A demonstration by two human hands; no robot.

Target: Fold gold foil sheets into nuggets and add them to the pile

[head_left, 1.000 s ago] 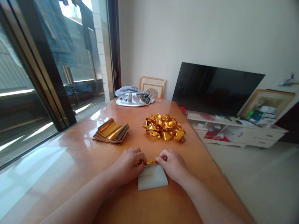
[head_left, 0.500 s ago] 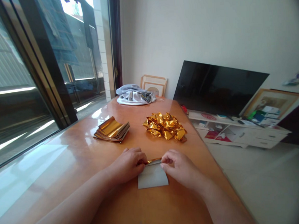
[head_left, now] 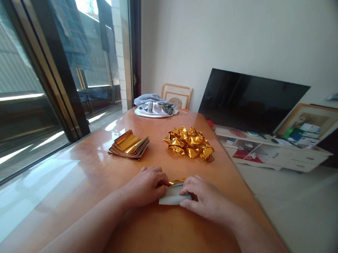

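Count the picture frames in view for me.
2. One picture frame leans on the wall past the table's far end; the other frame leans on the white cabinet, right of the TV. More may be hidden.

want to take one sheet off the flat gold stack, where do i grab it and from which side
Pinch the top sheet of the gold stack at its curled-up far edge, coming from above on the window side. That edge lifts clear of the sheets below, so fingers can likely slip under it; the near edges lie flat and tight together. The left hand is nearer; both it and the right hand are on the folded sheet.
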